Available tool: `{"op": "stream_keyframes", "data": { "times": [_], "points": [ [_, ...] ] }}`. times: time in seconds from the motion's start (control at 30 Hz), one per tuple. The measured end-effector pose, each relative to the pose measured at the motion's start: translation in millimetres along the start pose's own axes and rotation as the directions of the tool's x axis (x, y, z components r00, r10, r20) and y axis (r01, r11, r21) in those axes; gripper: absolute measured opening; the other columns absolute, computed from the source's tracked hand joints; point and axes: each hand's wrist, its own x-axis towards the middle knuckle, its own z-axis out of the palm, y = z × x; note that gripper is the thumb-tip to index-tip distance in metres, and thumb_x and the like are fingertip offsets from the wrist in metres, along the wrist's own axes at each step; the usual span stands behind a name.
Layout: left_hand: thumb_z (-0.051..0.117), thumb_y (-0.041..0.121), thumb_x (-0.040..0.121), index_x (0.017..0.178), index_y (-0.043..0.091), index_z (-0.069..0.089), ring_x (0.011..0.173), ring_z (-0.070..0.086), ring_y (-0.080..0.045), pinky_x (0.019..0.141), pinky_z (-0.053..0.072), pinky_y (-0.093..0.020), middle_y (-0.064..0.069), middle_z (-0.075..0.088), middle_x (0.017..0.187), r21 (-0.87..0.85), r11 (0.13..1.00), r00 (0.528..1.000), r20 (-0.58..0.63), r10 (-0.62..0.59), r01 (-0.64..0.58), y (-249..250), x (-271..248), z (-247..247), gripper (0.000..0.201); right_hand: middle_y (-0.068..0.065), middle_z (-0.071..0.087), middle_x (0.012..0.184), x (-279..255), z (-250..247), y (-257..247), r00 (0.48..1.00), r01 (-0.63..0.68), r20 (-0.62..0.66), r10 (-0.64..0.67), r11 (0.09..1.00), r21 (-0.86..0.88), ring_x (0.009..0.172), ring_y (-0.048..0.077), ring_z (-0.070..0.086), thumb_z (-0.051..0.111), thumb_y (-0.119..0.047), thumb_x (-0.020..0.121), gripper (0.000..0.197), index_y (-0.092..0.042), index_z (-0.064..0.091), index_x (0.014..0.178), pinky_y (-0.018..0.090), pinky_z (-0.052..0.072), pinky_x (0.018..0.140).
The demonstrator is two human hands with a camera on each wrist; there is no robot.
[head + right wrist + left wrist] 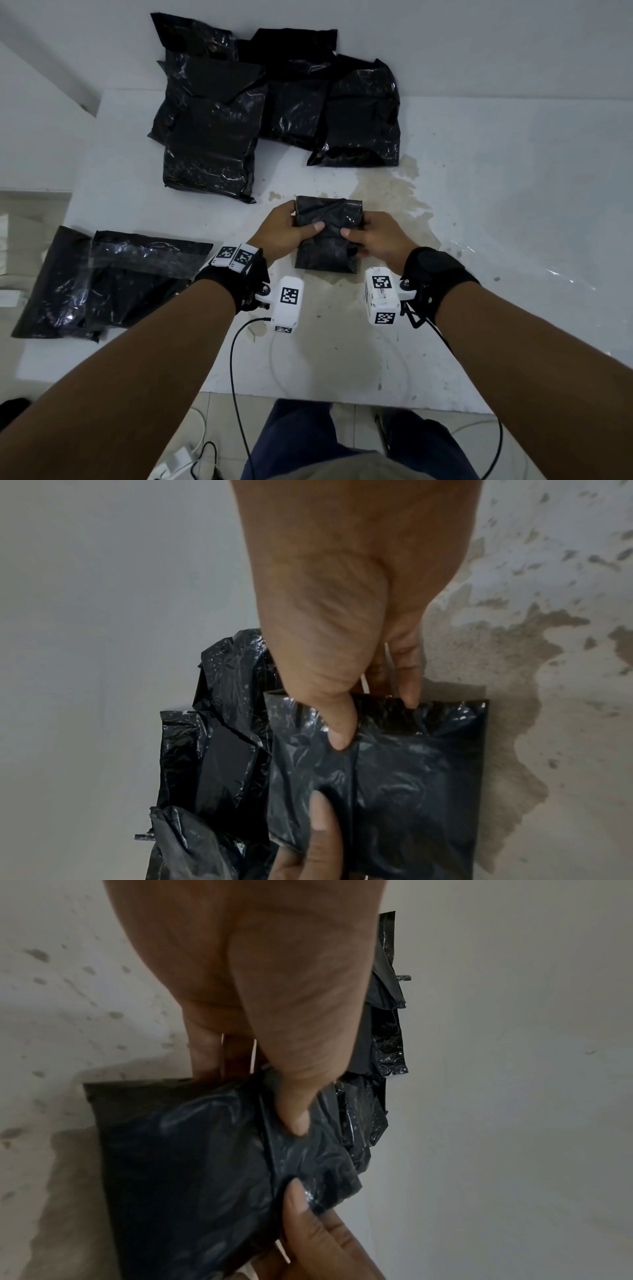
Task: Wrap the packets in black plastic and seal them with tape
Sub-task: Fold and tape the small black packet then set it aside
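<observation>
Black plastic covers the small packet (328, 236) we hold just above the stained white surface (479, 192), in front of us. Our left hand (281, 229) grips its left edge and our right hand (376, 236) its right edge, thumbs pressed on top near the middle fold, fingers (407, 669) curled underneath. Both forearms reach forward, wrists level. Other wrapped packets (274, 99) lie well beyond.

We hold one packet (328, 236) over the middle of the table (496, 212), our left hand (284, 229) at its left edge and our right hand (373, 236) at its right. Behind it, toward the table's far edge, several wrapped packets (274, 99) lie overlapping in a heap. Two more packets (102, 281) lie overlapping at the table's left edge, to our left.
</observation>
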Motion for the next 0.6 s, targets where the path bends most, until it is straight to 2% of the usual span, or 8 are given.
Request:
{"op": "stream_keyframes", "data": {
  "times": [0.1, 0.2, 0.27, 0.37, 0.47, 0.6],
  "points": [
    [0.071, 0.008, 0.089, 0.129, 0.008, 0.060, 0.109, 0.067, -0.017, 0.097, 0.054, -0.038, -0.006, 0.069, 0.119, 0.045, 0.998, 0.999, -0.030, 0.035, -0.034, 1, -2, 2, 0.042, 0.003, 0.071, 0.095, -3, 1, -3, 1.000, -0.023, 0.013, 0.022, 0.999, 0.037, 0.074, 0.010, 0.069, 0.066, -0.014, 0.094, 0.022, -0.005, 0.067, 0.113, 0.018, 0.052, 0.055],
    [0.072, 0.011, 0.088, 0.128, 0.007, 0.058, 0.109, 0.067, -0.021, 0.096, 0.055, -0.040, -0.009, 0.068, 0.120, 0.003, 1.000, 0.997, -0.074, 0.028, -0.028, 2, -3, 3, 0.043, 0.013, 0.071, 0.102, -7, 0, -3, 1.000, -0.019, -0.008, 0.019, 1.000, -0.007, 0.079, 0.018, 0.069, 0.061, -0.019, 0.097, 0.025, -0.001, 0.068, 0.114, 0.020, 0.053, 0.057],
    [0.073, 0.013, 0.088, 0.129, 0.007, 0.056, 0.109, 0.067, -0.022, 0.095, 0.056, -0.040, -0.010, 0.067, 0.120, -0.007, 1.000, 0.996, -0.084, 0.019, -0.020, 2, -5, 5, 0.044, 0.014, 0.072, 0.102, -11, -1, -2, 1.000, -0.001, -0.015, 0.001, 1.000, -0.011, 0.081, 0.020, 0.069, 0.061, -0.017, 0.097, 0.024, -0.001, 0.068, 0.114, 0.020, 0.052, 0.057],
    [0.071, 0.011, 0.090, 0.129, 0.005, 0.057, 0.110, 0.066, -0.022, 0.093, 0.056, -0.033, -0.010, 0.067, 0.121, 0.012, 0.999, 0.995, -0.089, 0.043, -0.042, 2, -10, 11, 0.042, 0.008, 0.071, 0.098, -20, -3, -2, 1.000, -0.008, -0.015, 0.008, 0.999, 0.031, 0.078, 0.015, 0.069, 0.060, -0.019, 0.098, 0.023, -0.004, 0.067, 0.115, 0.017, 0.051, 0.055],
    [0.070, 0.012, 0.091, 0.126, 0.005, 0.059, 0.107, 0.067, -0.019, 0.086, 0.056, -0.024, -0.009, 0.068, 0.119, 0.018, 0.998, 0.992, -0.110, 0.062, -0.061, 2, -17, 19, 0.038, 0.008, 0.072, 0.099, -27, -6, 3, 1.000, -0.004, -0.011, 0.004, 1.000, -0.002, 0.082, 0.019, 0.070, 0.059, -0.022, 0.099, 0.025, -0.005, 0.068, 0.113, 0.018, 0.051, 0.054],
    [0.069, 0.015, 0.092, 0.127, 0.005, 0.059, 0.108, 0.067, -0.019, 0.093, 0.056, -0.032, -0.007, 0.068, 0.120, 0.008, 0.999, 0.996, -0.080, 0.036, -0.036, 5, -26, 32, 0.037, 0.008, 0.070, 0.096, -41, -12, 12, 0.999, 0.011, -0.040, -0.010, 1.000, 0.012, 0.074, 0.015, 0.067, 0.058, -0.021, 0.100, 0.023, -0.005, 0.067, 0.112, 0.017, 0.048, 0.049]
  ]
}}
